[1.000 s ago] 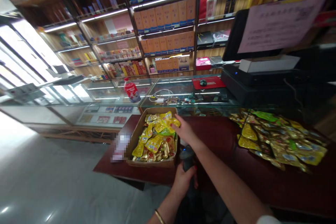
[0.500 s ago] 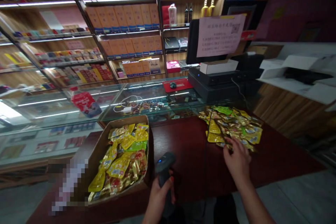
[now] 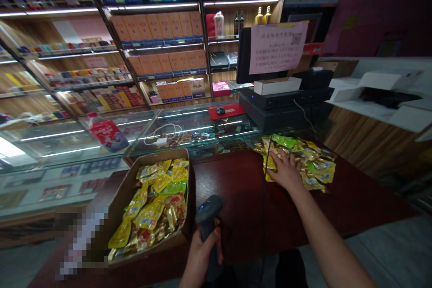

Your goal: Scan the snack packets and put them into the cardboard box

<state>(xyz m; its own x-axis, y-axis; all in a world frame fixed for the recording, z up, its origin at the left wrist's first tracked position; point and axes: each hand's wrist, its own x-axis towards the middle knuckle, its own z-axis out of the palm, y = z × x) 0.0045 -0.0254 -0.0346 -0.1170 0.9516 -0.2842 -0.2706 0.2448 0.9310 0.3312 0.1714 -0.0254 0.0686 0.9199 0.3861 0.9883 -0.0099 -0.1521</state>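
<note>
your right hand [image 3: 286, 173] is laid on the pile of packets [image 3: 313, 168], on the side toward the carton [image 3: 162, 156], with its fingers spread and the thumb standing apart; the pile lies well to the right of the carton. your left hand [image 3: 199, 254], just right of the carton, is wrapped around the handle of the dark scanner [image 3: 209, 211]. the carton is filled with packets too, mostly yellow and gold, with a green packet [image 3: 177, 187] among them. to the right of the carton, a thin black cord [image 3: 263, 216] runs down over the table [image 3: 232, 180]. beyond the carton, a glass display case [image 3: 192, 121] bears a white cable [image 3: 160, 141], and a red bottle [image 3: 108, 132] is behind the carton, to its left. farther back and right of the carton, you have a mouse [image 3: 220, 110] on a red mat [image 3: 234, 109] and a monitor [image 3: 243, 60] with a pink sign [image 3: 278, 49].
</note>
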